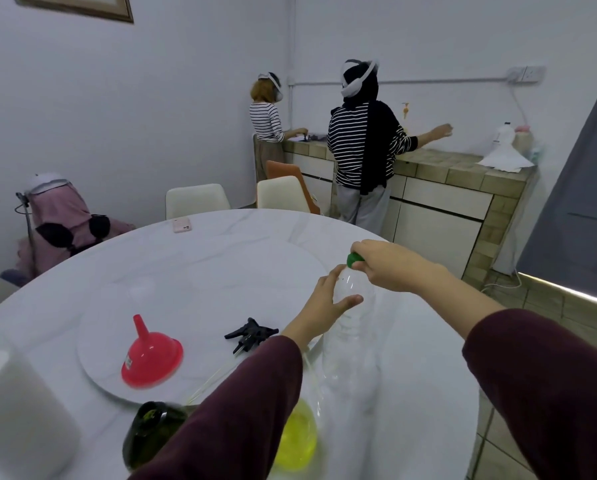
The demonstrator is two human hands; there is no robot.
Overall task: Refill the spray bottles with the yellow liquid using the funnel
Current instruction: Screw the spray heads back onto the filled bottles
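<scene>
A tall clear plastic bottle (354,344) stands on the white round table (220,258). My left hand (328,303) grips its shoulder. My right hand (383,265) pinches the green cap (355,259) at its top. A red funnel (149,355) lies mouth-down on a white round board (99,362). Black spray heads (250,332) with thin tubes lie beside it. A bottle with yellow liquid (298,438) shows under my left sleeve, and a dark green bottle (149,427) stands left of it.
A paper towel roll (13,410) stands at the near left. A pink phone (181,225) lies at the table's far side. Two chairs (196,199) stand behind the table. Two people work at the tiled counter (463,168) at the back.
</scene>
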